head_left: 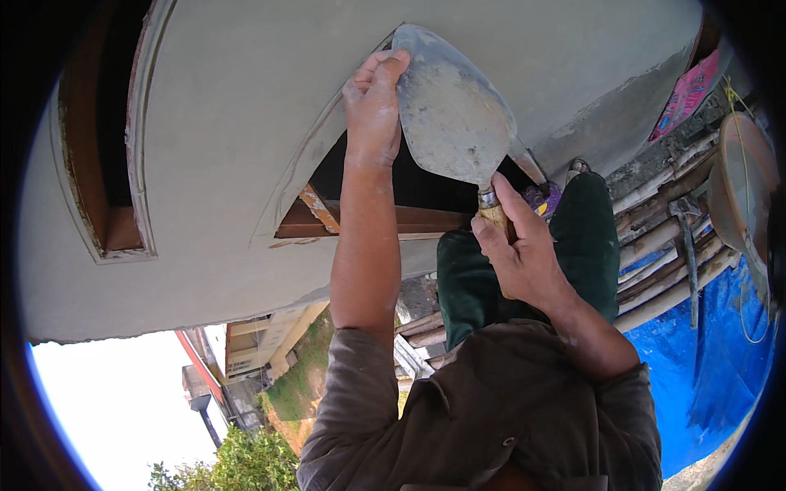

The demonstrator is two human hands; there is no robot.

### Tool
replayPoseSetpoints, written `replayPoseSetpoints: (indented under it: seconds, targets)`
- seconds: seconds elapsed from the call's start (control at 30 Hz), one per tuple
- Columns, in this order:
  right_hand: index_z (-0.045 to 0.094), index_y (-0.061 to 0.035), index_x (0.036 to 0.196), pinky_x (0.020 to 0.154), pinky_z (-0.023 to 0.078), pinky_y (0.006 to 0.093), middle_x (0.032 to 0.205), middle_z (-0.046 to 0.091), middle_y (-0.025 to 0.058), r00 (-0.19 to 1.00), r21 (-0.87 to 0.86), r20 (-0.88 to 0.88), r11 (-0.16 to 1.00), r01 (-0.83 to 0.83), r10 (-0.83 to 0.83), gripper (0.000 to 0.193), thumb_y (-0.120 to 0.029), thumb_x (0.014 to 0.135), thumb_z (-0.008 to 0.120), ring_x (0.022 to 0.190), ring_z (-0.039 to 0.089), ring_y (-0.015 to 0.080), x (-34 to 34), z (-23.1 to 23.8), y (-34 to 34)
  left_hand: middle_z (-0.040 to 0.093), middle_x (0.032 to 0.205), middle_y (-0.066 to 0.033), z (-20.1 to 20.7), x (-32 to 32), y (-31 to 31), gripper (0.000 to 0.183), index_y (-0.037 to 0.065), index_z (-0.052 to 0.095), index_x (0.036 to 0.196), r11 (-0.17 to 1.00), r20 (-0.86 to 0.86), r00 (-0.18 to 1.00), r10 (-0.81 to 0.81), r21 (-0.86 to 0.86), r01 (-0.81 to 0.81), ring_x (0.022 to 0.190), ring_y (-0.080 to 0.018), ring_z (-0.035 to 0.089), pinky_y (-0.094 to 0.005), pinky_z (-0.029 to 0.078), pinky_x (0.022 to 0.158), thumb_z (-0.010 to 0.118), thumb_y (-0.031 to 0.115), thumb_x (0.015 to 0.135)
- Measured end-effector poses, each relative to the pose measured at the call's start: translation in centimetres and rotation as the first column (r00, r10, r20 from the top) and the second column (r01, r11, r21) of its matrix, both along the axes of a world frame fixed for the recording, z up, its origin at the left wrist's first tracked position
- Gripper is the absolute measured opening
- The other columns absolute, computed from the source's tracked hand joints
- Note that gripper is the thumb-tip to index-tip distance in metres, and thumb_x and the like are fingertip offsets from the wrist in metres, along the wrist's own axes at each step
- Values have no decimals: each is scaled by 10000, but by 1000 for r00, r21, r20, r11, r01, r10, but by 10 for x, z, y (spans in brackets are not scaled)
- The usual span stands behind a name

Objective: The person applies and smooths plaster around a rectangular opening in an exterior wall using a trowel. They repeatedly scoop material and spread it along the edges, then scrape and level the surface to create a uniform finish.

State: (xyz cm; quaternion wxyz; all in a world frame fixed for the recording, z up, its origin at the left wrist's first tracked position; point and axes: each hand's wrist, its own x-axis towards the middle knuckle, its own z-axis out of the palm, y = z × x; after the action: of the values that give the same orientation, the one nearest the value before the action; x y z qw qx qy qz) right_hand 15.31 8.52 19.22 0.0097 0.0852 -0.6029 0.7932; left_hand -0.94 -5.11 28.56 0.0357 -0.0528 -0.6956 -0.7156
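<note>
A pointed masonry trowel [454,110] with a grey, mortar-smeared blade is raised in front of a plastered wall, tip toward the top of the view. Its wooden handle is in my right hand [524,250], which is closed with the thumb and forefinger lying along it. My left hand [374,106] is at the blade's upper left edge, fingers curled and thumb against the metal near the tip; the far side of the fingers is hidden. Behind the blade is a dark opening with a brown wooden frame [426,219]. Pale dust marks both hands.
Grey plastered wall [237,106] surrounds the opening, with a second framed opening [123,225] at left. Wooden poles [667,237] form a platform below, where a hammer-like tool [688,254] lies. A round basin [745,180] stands at right, above a blue tarp [704,385].
</note>
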Motion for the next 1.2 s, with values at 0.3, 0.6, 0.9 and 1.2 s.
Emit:
replayPoseSetpoints:
  seconds: [0.3,0.6,0.9,1.2]
  targets:
    - [378,54,1378,827,451,310,1018,570,162,1000,-26,-18,1000,-3,3,526,-94,916,582,886,542,194,-4,3,1,633,864,-34,-4,-2,-3,131,-8,638,915,998,-18,999,-30,50,30,819,-111,569,-247,437,792,621,116,879]
    - [373,74,1383,830,452,293,1051,584,172,998,-45,48,999,-26,28,538,-105,922,586,905,551,174,-2,9,-3,638,865,-41,-4,-2,-12,119,-23,648,891,1000,-29,1000,-7,-11,7,806,-104,568,-240,434,772,626,94,878]
    - [362,79,1385,864,453,294,1148,584,209,1000,-17,-10,1000,0,0,533,-110,933,573,986,575,191,3,8,-15,637,809,-20,-3,3,-19,109,-12,659,851,1000,-45,999,-12,4,12,755,-86,555,-229,428,738,647,95,867]
    - [353,77,1390,914,436,321,1170,578,217,1000,2,-7,1000,-8,8,531,-107,936,560,1035,577,234,5,10,-20,640,807,-17,-2,6,-23,105,-13,663,856,1000,-50,999,-2,12,2,745,-83,550,-227,427,732,643,88,870]
